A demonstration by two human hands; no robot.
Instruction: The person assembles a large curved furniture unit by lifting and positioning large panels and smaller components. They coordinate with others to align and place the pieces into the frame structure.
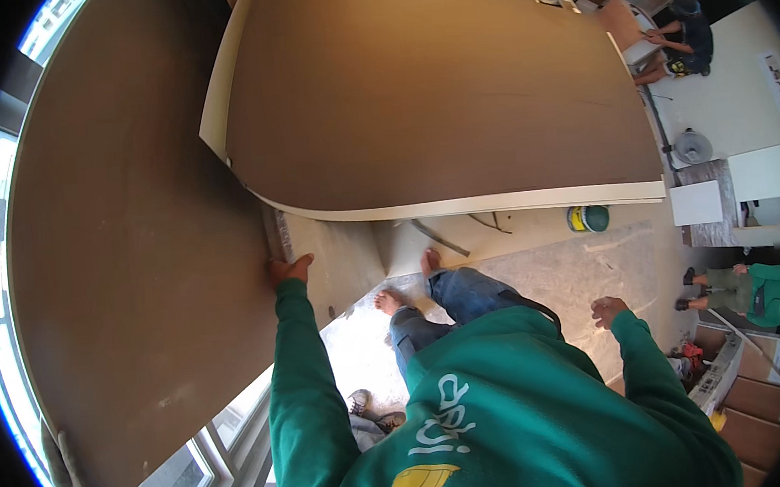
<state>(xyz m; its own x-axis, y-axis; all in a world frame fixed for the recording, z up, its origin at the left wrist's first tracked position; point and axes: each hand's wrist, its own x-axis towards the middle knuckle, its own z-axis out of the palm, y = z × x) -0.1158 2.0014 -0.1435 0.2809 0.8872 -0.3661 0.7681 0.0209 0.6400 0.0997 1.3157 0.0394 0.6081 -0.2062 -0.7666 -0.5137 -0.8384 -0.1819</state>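
A large brown board [143,245] stands tilted at my left and fills much of that side. My left hand [293,270] is closed on its near right edge, with the thumb showing and some fingers hidden. Another person's hand [77,474] is on the same board's lower left edge. My right hand [608,311] hangs out to the right above the floor, its fingers loosely bent and nothing visible in it. In front of me lies a stack of wide brown sheets [443,102] with pale edges, the top one curling up at its left.
A green-lidded bucket [587,219] stands by the stack's near right corner. Thin dark strips [440,238] lie near my feet. Windows [184,484] run along the left. One person [690,37] works far right; another in green [768,294] stands right, near cardboard boxes [760,402].
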